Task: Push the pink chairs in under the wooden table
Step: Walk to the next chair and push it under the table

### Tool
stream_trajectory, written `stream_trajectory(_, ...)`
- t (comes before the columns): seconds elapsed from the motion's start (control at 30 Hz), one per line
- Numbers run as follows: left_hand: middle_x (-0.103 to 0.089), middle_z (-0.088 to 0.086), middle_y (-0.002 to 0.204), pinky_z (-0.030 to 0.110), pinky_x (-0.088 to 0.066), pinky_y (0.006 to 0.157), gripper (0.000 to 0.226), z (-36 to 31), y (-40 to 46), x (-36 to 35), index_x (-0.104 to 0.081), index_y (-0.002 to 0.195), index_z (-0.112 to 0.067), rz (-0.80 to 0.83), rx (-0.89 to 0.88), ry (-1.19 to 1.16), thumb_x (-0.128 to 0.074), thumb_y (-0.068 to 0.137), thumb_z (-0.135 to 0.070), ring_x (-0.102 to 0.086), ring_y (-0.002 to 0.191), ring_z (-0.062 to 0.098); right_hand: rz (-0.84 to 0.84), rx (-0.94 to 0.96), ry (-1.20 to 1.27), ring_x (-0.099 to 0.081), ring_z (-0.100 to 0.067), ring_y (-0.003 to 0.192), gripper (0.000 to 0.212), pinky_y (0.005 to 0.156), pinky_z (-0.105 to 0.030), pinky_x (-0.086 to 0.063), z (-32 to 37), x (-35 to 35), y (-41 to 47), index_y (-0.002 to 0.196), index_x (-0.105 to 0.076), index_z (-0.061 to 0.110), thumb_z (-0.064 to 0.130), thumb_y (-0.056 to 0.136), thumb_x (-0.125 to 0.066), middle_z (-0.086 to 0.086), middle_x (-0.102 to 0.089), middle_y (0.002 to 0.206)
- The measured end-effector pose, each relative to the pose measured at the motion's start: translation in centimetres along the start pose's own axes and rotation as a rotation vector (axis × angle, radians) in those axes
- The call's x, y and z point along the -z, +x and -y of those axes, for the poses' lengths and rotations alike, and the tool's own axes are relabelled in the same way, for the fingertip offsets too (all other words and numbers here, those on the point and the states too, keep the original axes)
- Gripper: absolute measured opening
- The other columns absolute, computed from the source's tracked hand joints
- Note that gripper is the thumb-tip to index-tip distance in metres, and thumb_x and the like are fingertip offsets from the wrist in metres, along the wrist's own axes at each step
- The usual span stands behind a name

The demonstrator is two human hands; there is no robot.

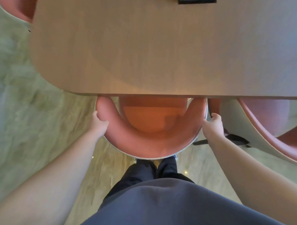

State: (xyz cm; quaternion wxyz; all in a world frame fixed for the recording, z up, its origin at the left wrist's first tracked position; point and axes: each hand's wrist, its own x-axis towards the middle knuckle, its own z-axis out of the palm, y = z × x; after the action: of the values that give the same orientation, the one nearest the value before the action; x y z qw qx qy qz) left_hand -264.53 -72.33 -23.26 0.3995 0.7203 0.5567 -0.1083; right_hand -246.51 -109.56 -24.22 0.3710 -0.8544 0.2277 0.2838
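Observation:
A pink chair (144, 144) with a curved padded backrest stands right in front of me, its seat partly under the near edge of the wooden table (152, 56). My left hand (98, 122) grips the left side of the backrest, thumb on the pink padding and fingers round the outer shell. My right hand (214, 122) grips the right side of the same backrest. A second pink chair (265, 122) stands to the right, angled, its front under the table edge. A third pink chair (20, 9) shows at the top left corner.
The floor (32, 104) is pale and stone-patterned. A dark object (196, 1) lies at the table's far edge. The black base legs (236, 139) of the right chair reach toward my right arm. My legs stand just behind the chair I hold.

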Motion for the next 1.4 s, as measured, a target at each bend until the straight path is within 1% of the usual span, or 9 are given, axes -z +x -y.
stream_trajectory(0.1, -0.057, 0.016, 0.141, 0.042, -0.048, 0.099, 0.062, 0.8, 1.8, -1.1, -0.038, 0.147, -0.006, 0.009, 0.194, -0.199, -0.065, 0.092, -0.009, -0.06, 0.117, 0.032, 0.103, -0.099, 0.022, -0.063, -0.026, 0.098, 0.076, 0.081, -0.046, -0.059, 0.4, -1.4, 2.1, 0.153, -0.03, 0.022, 0.044, 0.087, -0.062, -0.003, -0.057, 0.124)
stream_trajectory(0.17, -0.058, 0.015, 0.141, 0.049, -0.052, 0.098, 0.061, 1.3, 2.8, -1.7, -0.04, 0.145, -0.009, 0.043, 0.3, -0.336, -0.07, 0.093, -0.013, -0.063, 0.117, 0.033, 0.119, -0.15, 0.046, -0.063, -0.031, 0.102, 0.076, 0.083, -0.049, -0.059, 0.4, -2.4, 3.2, 0.146, -0.035, 0.022, 0.049, 0.084, -0.07, -0.004, -0.059, 0.123)
stream_trajectory(0.27, -0.055, 0.01, 0.141, 0.049, -0.053, 0.084, 0.075, 1.9, 4.3, -2.3, -0.036, 0.147, -0.014, 0.017, 0.335, -0.328, -0.08, 0.087, -0.024, -0.062, 0.112, 0.033, 0.092, -0.218, 0.102, -0.064, -0.033, 0.101, 0.078, 0.085, -0.057, -0.059, 0.3, -3.5, 4.9, 0.136, -0.041, 0.022, 0.05, 0.076, -0.081, -0.003, -0.059, 0.114)
stream_trajectory(0.33, -0.055, 0.009, 0.143, 0.049, -0.051, 0.089, 0.085, 2.4, 5.2, -3.0, -0.036, 0.148, -0.014, -0.059, 0.342, -0.274, -0.085, 0.081, -0.033, -0.061, 0.117, 0.034, 0.043, -0.223, 0.129, -0.065, -0.032, 0.098, 0.072, 0.088, -0.054, -0.058, -0.1, -4.2, 6.0, 0.13, -0.048, 0.02, 0.047, 0.074, -0.084, -0.003, -0.063, 0.111)
stream_trajectory(0.43, -0.06, 0.009, 0.139, 0.051, -0.05, 0.1, 0.085, 3.2, 6.5, -4.1, -0.045, 0.141, -0.014, -0.194, 0.339, -0.217, -0.087, 0.074, -0.045, -0.061, 0.116, 0.034, -0.033, -0.209, 0.154, -0.064, -0.03, 0.096, 0.057, 0.085, -0.044, -0.055, -0.9, -5.2, 7.4, 0.124, -0.054, 0.02, 0.037, 0.077, -0.083, -0.003, -0.066, 0.109)
stream_trajectory(0.63, -0.064, 0.008, 0.127, 0.06, -0.053, 0.094, 0.065, 4.1, 7.7, -3.4, -0.049, 0.121, -0.021, -0.073, 0.359, -0.422, -0.088, 0.073, -0.04, -0.068, 0.107, 0.034, -0.028, -0.187, 0.211, -0.066, -0.03, 0.097, 0.038, 0.091, -0.051, -0.057, -1.2, -5.4, 7.7, 0.116, -0.057, 0.022, 0.024, 0.084, -0.076, 0.003, -0.064, 0.101)
stream_trajectory(0.83, -0.065, 0.01, 0.126, 0.056, -0.055, 0.094, 0.057, 4.3, 7.1, -3.4, -0.054, 0.13, -0.015, -0.099, 0.269, -0.381, -0.081, 0.082, -0.031, -0.067, 0.106, 0.034, -0.018, -0.127, 0.19, -0.065, -0.028, 0.091, 0.018, 0.089, -0.057, -0.058, -1.5, -4.7, 6.8, 0.096, -0.056, 0.028, 0.021, 0.086, -0.069, 0.001, -0.065, 0.098)
stream_trajectory(1.03, -0.063, 0.012, 0.13, 0.052, -0.052, 0.099, 0.051, 4.9, 5.4, -5.0, -0.051, 0.129, -0.014, -0.089, 0.216, -0.374, -0.077, 0.087, -0.025, -0.065, 0.109, 0.032, -0.054, -0.103, 0.157, -0.066, -0.028, 0.095, 0.026, 0.086, -0.045, -0.056, -3.0, -2.8, 6.5, 0.109, -0.059, 0.022, 0.019, 0.086, -0.07, 0.001, -0.065, 0.099)
stream_trajectory(1.4, -0.063, 0.01, 0.13, 0.043, -0.049, 0.096, 0.049, 3.5, 5.7, -6.8, -0.051, 0.127, -0.015, -0.126, 0.175, -0.298, -0.075, 0.088, -0.032, -0.061, 0.105, 0.03, -0.072, -0.089, 0.178, -0.065, -0.024, 0.087, 0.016, 0.079, -0.042, -0.055, -2.5, -1.4, 8.2, 0.092, -0.055, 0.025, 0.02, 0.087, -0.069, -0.001, -0.065, 0.096)
